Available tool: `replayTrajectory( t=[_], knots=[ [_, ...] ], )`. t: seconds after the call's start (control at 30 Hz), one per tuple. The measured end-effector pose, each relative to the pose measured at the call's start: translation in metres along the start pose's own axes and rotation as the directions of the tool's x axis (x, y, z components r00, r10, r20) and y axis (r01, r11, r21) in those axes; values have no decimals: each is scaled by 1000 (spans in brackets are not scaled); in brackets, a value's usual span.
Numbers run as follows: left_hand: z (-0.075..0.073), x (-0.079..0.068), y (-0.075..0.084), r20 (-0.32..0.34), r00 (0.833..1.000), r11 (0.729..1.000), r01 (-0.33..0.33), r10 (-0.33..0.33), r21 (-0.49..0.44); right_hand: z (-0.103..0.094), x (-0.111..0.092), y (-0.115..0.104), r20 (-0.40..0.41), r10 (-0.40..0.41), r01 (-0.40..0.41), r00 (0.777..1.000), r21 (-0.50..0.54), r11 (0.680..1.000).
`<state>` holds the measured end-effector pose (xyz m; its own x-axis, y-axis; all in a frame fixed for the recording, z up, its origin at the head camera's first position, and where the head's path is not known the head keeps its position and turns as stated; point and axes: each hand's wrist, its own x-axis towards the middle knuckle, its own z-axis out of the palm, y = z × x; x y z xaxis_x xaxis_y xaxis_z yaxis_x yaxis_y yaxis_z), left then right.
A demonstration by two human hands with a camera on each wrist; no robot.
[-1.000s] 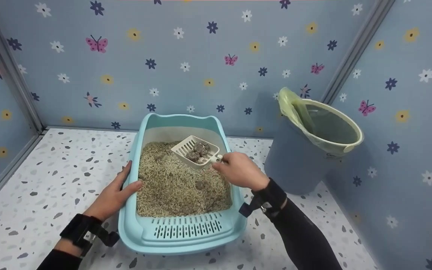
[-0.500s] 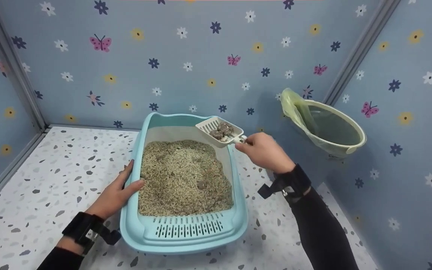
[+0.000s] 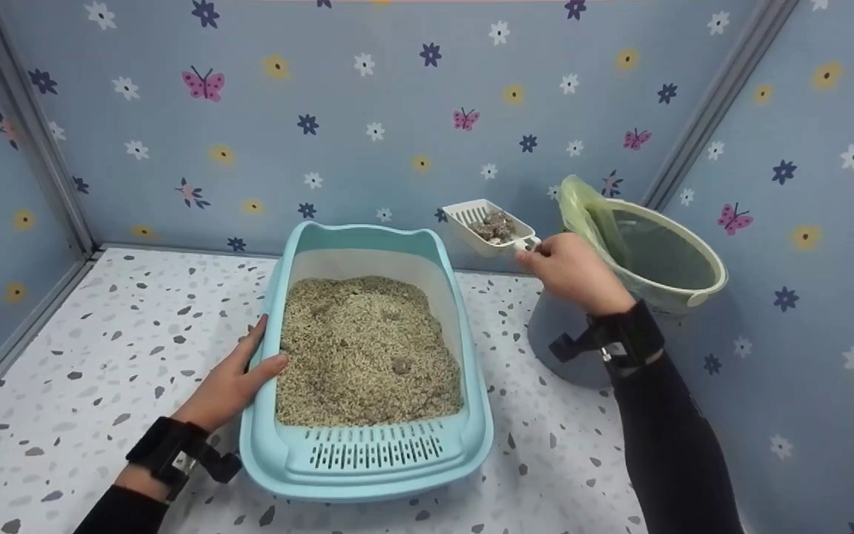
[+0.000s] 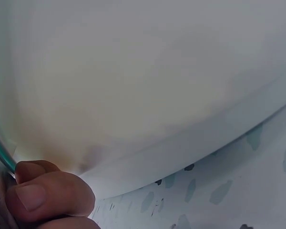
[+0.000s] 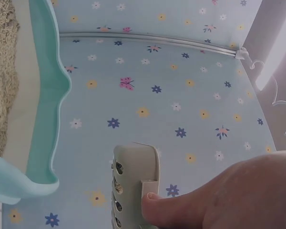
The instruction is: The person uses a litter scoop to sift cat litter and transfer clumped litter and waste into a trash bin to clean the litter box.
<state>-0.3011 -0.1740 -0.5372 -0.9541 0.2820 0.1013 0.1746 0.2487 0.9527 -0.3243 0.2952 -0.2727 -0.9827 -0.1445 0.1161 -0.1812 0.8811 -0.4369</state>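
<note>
Scooping looks unfinished: clumps (image 3: pixel 494 225) sit in the slotted litter scoop (image 3: pixel 469 236), raised between the litter box (image 3: pixel 475 363) and the lined bin (image 3: pixel 557 334) at right, while another apparent clump (image 3: pixel 401 365) lies in the litter (image 3: pixel 360 334). The right hand (image 3: pixel 579 271) grips the scoop's handle; the left hand (image 3: pixel 230 389) holds the box's left rim, thumb over it.

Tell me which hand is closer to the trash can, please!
Right. The right hand holds the scoop just beside the trash can. The left hand is farther away, gripping the left side of the litter box, which lies between it and the trash can.
</note>
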Motion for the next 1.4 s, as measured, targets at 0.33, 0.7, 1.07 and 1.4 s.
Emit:
replayTrajectory(
  t=[0.33,0.7,1.07,1.4],
  knots=[
    [3,-3,11,-20,999,999,44,-44,-14,-33,-1,13,-15,104,-104,995,-27,994],
    [3,-1,9,-14,999,999,39,-39,-9,-68,-8,50,-99,142,-145,985,-27,989],
    [2,-2,11,-17,999,998,47,-47,-39,-91,-7,87,-161,221,-234,962,-66,970],
    [3,-2,10,-19,998,998,59,-59,-18,-92,-6,111,-145,322,-338,935,-99,936]
  ],
)
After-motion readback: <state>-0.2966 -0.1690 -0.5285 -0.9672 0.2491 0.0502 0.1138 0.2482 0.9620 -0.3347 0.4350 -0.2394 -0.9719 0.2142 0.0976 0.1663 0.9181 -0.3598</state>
